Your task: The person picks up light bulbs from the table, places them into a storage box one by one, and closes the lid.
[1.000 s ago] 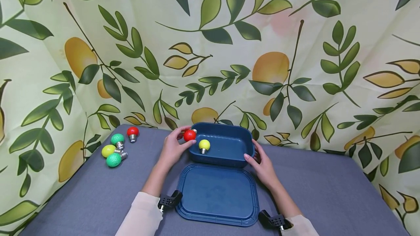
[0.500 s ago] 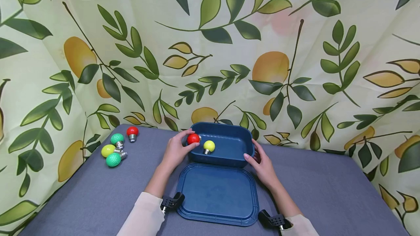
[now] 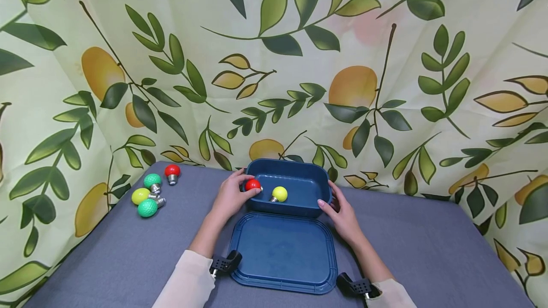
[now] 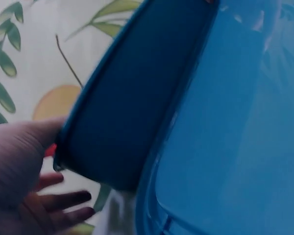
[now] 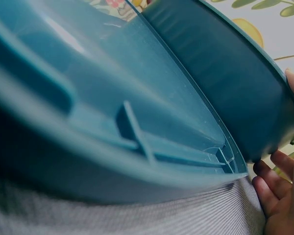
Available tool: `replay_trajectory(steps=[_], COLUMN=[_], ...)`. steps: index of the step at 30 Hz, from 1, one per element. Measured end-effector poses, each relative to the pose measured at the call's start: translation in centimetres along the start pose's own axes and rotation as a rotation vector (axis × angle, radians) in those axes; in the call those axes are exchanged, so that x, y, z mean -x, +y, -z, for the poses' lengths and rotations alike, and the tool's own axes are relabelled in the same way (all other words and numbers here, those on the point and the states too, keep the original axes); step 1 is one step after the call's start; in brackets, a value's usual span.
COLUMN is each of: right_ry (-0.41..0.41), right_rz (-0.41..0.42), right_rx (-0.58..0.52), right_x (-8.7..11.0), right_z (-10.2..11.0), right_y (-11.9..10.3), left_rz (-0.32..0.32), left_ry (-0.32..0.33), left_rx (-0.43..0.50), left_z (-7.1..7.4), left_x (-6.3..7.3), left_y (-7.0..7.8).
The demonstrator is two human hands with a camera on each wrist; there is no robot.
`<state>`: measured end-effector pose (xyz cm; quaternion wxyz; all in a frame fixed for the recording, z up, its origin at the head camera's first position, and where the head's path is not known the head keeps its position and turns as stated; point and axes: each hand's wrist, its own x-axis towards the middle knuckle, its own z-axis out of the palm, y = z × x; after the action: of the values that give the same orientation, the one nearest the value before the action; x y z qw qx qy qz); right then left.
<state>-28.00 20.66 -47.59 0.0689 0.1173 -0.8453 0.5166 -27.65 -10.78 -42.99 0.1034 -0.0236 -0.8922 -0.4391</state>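
Observation:
My left hand [image 3: 231, 195] is at the left end of a blue plastic box [image 3: 301, 209]. Its thumb and fingers pinch a red light bulb [image 3: 252, 184] just inside the rim; the thumb covers part of the bulb. The left wrist view shows only a sliver of red beside the thumb, with the other fingers spread past the box's end. A yellow light bulb [image 3: 280, 194] lies on the box floor. My right hand [image 3: 344, 215] grips the box's right end, thumb on the rim and fingers curled round the outside, as the right wrist view [image 5: 279, 188] also shows.
A blue lid [image 3: 284, 253] lies flat on the grey cloth, directly in front of the box. Off to the left rest several loose bulbs: green [image 3: 147, 208], yellow [image 3: 140, 196] and red [image 3: 172, 171]. A leaf-patterned curtain [image 3: 274, 61] hangs behind the table.
My left hand has moved right and brought the red bulb over the rim, lower into the box. The yellow bulb has rolled right and turned. My right hand stays on the box.

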Motion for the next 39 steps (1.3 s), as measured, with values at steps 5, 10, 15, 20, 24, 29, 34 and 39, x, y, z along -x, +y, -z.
replay_trajectory(steps=[5,10,15,20,24,29,34,39], right_ry=[0.006,-0.003,0.0,0.005,0.008,0.009,0.009,0.008], right_rz=[0.004,0.006,0.001,-0.002,-0.001,0.0,0.005,0.009], right_rx=[0.007,0.0,-0.013,-0.002,0.002,0.0,-0.002,-0.005], right_x=[0.08,0.04,-0.01,-0.05,-0.06,-0.05,-0.08,-0.08], right_z=[0.18,0.04,-0.11,-0.13,-0.09,-0.11,-0.12,-0.11], right_y=[0.02,-0.03,-0.14,0.02,0.16,0.15,0.23,0.3], left_rz=[0.047,0.139,0.154,0.159,0.17,0.174,0.169,0.181], left_ry=[-0.049,-0.05,-0.05,-0.061,-0.065,-0.069,-0.074,-0.088], left_rx=[0.039,0.158,0.174,0.189,0.191,0.19,0.192,0.188], left_z=[-0.01,-0.22,-0.18,-0.11,-0.13,-0.01,0.07,0.08], left_x=[-0.01,-0.15,-0.26,-0.34,-0.36,-0.37,-0.41,-0.42], left_y=[0.02,-0.55,-0.65,-0.55,-0.44,-0.33,-0.35,-0.34])
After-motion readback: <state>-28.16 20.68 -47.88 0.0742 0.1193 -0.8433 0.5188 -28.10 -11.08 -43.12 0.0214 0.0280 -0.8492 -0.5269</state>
